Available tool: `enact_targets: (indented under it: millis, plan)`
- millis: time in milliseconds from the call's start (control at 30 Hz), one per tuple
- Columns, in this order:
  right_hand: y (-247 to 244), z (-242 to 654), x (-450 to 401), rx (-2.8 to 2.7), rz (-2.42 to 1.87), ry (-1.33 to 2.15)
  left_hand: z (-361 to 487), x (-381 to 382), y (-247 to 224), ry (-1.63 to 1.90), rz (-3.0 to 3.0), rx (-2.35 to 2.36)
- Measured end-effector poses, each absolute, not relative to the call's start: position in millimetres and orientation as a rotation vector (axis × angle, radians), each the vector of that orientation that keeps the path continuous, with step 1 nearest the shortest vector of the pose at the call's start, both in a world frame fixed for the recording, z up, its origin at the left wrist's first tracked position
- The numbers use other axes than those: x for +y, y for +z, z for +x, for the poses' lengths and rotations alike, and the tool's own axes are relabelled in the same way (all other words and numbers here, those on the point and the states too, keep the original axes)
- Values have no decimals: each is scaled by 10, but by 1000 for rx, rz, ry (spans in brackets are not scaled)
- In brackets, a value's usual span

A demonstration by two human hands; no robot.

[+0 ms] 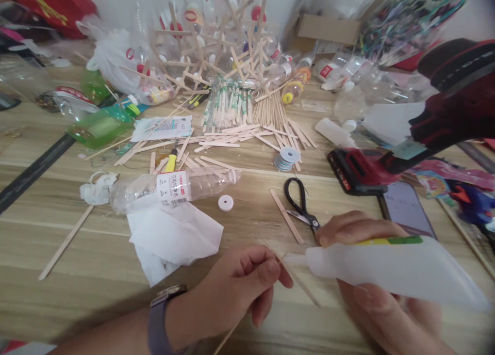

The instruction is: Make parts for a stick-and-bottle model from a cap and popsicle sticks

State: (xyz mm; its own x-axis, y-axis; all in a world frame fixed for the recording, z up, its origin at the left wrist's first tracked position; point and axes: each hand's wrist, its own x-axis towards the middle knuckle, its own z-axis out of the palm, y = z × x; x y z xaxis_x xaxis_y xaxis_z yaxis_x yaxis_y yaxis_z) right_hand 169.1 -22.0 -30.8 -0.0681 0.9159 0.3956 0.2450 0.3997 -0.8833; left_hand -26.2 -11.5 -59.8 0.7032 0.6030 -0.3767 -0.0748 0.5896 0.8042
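Note:
My left hand [245, 283] is closed, pinching a thin wooden craft stick [303, 288] between thumb and fingers. Below that palm, a slim wooden skewer [225, 340] pokes out; whether the hand grips it too I cannot tell. Wrapped around a white glue bottle [402, 267] with a yellow and green label is my right hand [375, 306]. The bottle lies nearly sideways, its narrow nozzle at the craft stick beside my left fingertips. Just beyond my right fingers are black-handled scissors [303, 205] and a loose craft stick [286, 216].
A clear plastic bottle [201, 184] lies by a white tissue [174, 236] and a white cap [225, 203]. Craft sticks, skewers [270, 110] and a wire spool [288, 158] are behind. A red cordless drill [359, 169] and a phone [410, 210] occupy the right.

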Motion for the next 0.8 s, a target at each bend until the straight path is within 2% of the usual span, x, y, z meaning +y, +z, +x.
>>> enact_targets:
  millis: [800]
  plan:
    - [-319,1715,-220,-1536,-1065,734,-260,-134,-590,412,879,684]
